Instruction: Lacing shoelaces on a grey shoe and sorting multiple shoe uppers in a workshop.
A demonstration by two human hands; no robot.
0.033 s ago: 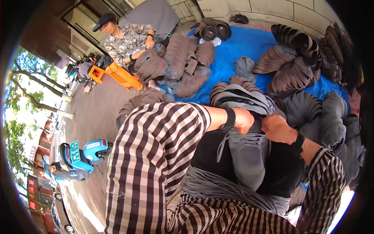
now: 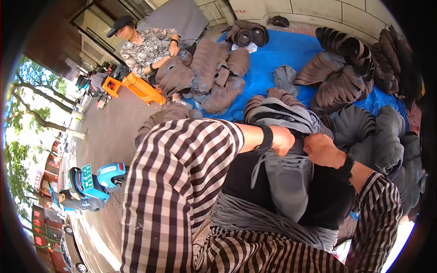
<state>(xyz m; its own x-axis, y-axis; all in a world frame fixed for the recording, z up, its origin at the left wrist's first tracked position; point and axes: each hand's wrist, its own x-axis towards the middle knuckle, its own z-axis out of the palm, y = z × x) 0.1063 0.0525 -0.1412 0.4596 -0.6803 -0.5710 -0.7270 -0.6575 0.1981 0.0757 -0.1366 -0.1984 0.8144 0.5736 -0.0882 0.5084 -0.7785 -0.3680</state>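
A grey shoe upper (image 2: pixel 290 186) lies across my black-covered lap, its toe pointing toward me. Grey shoelaces (image 2: pixel 287 160) cross its front, and a loose lace end hangs on the left side. My left hand (image 2: pixel 283 141) is closed at the left edge of the upper's opening. Facing it, my right hand (image 2: pixel 322 150) is closed at the right edge. My fingertips are partly hidden, so whether they also pinch a lace cannot be seen. Just beyond my hands sits a stack of grey uppers (image 2: pixel 277 109). A bundle of grey laces (image 2: pixel 255 218) lies across my waist.
Nested brown uppers (image 2: pixel 205 68) and dark grey uppers (image 2: pixel 353 125) lie on and around a blue tarp (image 2: pixel 261 68). At the far left a person (image 2: pixel 148 50) in a cap handles uppers beside an orange stool (image 2: pixel 143 88). A blue scooter (image 2: pixel 98 182) is parked on the left.
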